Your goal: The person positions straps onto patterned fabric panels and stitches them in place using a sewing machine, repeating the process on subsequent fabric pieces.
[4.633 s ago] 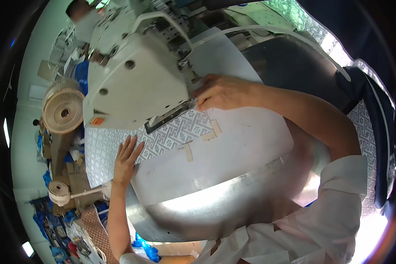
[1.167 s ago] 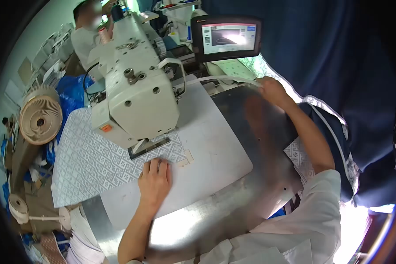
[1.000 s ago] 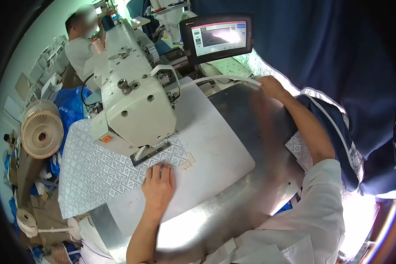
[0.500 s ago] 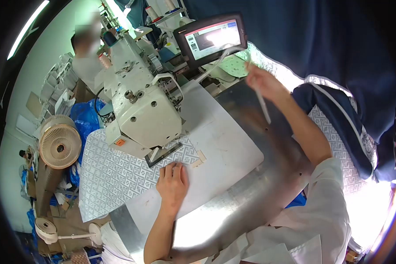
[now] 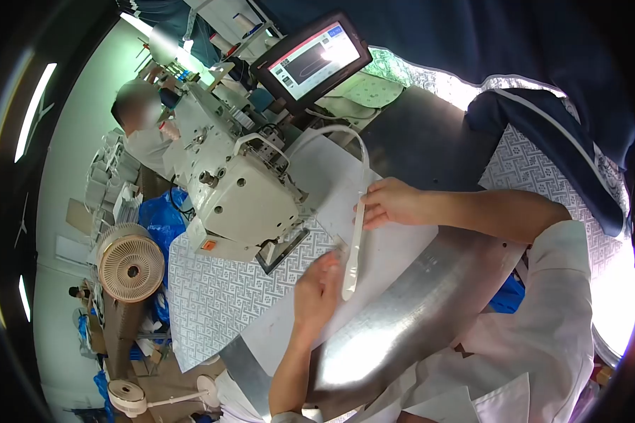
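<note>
My right hand is pinching a narrow white band between thumb and fingers, and its free end is dangling just beside my left hand. My left fingers are curling loosely; I cannot tell whether they are gripping anything.

Both hands are working above a white sheet on a shiny metal table. The band is arching from beside the machine head, so if I am pulling too hard, it could snag or tug there; a slack pinch could let it twist or slip. Patterned fabric is lying to the left, partly under a dark clamp frame; my left wrist, brushing it, could skew or crease it. Fingers straying under the sewing machine could get caught if it runs.

An orange label is marking its head, too small to read. Farther back, a screen is showing 1 long looped outline; its writing is illegible. I am finding no readable brand. Beyond the machine, 1 co-worker is standing.
</note>
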The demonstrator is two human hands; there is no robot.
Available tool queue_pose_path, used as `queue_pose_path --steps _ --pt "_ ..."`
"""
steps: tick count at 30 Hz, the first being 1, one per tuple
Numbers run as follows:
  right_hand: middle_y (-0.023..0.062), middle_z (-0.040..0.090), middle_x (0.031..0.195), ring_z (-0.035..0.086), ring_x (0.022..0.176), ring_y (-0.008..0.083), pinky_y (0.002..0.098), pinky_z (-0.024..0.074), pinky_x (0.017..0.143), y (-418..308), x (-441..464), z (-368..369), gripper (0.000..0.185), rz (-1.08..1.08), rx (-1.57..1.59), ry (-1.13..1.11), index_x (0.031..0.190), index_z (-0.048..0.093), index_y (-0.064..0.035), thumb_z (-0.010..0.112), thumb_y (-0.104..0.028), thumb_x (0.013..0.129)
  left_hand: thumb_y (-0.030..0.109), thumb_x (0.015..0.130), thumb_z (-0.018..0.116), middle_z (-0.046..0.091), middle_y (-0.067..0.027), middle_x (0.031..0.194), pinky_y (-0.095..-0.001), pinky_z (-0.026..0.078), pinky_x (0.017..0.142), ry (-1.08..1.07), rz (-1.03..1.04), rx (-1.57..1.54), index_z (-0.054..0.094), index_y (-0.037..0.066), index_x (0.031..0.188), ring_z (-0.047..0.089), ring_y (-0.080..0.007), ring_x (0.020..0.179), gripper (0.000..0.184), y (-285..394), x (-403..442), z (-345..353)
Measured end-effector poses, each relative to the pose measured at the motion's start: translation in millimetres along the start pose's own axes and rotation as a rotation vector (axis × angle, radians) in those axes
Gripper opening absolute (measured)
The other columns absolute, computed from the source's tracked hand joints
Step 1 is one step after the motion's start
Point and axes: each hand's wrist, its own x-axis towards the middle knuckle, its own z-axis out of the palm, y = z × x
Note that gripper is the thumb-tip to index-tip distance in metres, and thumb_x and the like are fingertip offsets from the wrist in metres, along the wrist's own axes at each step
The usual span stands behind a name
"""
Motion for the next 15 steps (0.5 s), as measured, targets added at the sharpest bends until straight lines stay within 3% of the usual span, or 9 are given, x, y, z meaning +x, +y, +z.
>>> queue_pose_path --steps 2,4,8,11,12,14,15 --pt "0.0213 0.067 0.117 0.074 0.102 0.0352 0.0488 0.0621 0.092 8 -2 1 0.019 -0.064 0.045 0.004 0.113 0.058 0.0070 0.056 -0.009 0.103 0.016 0.104 0.062 0.075 -0.0100 0.103 -0.0290 0.054 0.060 -0.243 -0.419 -0.409 0.070 0.000 0.121 0.067 -0.0145 0.069 0.024 9 -2 3" --pt "0.0211 0.067 0.117 0.074 0.101 0.0347 0.0491 0.0622 0.091 12 -1 -3 0.020 -0.090 0.077 0.009 0.114 0.058 0.0071 0.056 -0.010 0.103 0.016 0.105 0.061 0.075 -0.0088 0.103 -0.0275 0.053 0.059 -0.277 -0.461 -0.435 0.069 0.000 0.121 0.067 -0.0123 0.069 0.024 9 -2 5" --pt "0.0227 0.067 0.115 0.075 0.096 0.0351 0.0468 0.0623 0.086 1 4 -13 0.025 -0.055 -0.243 0.058 0.114 0.058 0.0079 0.059 -0.014 0.103 0.015 0.106 0.060 0.076 -0.0064 0.100 -0.0236 0.050 0.055 -0.307 -0.513 -0.425 0.069 0.000 0.121 0.065 -0.0077 0.068 0.023 -5 2 6" --pt "0.0245 0.070 0.109 0.073 0.090 0.0397 0.0478 0.0598 0.078 -22 -12 7 0.034 -0.445 -1.700 -0.003 0.118 0.058 0.0056 0.065 -0.023 0.101 0.015 0.106 0.062 0.077 -0.0062 0.097 -0.0221 0.048 0.054 -0.228 -0.460 -0.317 0.070 -0.001 0.119 0.064 -0.0070 0.065 0.022 -18 14 8" --pt "0.0245 0.070 0.109 0.073 0.090 0.0397 0.0478 0.0598 0.078 -17 -11 17 0.034 -0.445 -1.708 -0.033 0.118 0.058 0.0056 0.065 -0.023 0.101 0.017 0.105 0.063 0.076 -0.0061 0.093 -0.0235 0.050 0.055 -0.196 -0.403 -0.298 0.071 -0.001 0.117 0.064 -0.0078 0.065 0.022 -18 18 10" --pt "0.0223 0.072 0.098 0.070 0.090 0.0421 0.0487 0.0560 0.078 3 -12 45 0.035 -1.209 -1.381 -0.189 0.110 0.065 0.0018 0.068 -0.030 0.097 0.019 0.103 0.066 0.076 -0.0059 0.084 -0.0261 0.053 0.059 -0.137 -0.304 -0.244 0.073 -0.001 0.112 0.066 -0.0092 0.064 0.023 -20 17 11" --pt "0.0223 0.072 0.098 0.070 0.090 0.0421 0.0487 0.0560 0.078 3 -11 49 0.035 -1.211 -1.373 -0.219 0.110 0.065 0.0018 0.068 -0.030 0.097 0.019 0.103 0.066 0.076 -0.0059 0.084 -0.0261 0.053 0.059 -0.119 -0.324 -0.241 0.073 -0.001 0.112 0.066 -0.0092 0.064 0.023 -21 15 9"
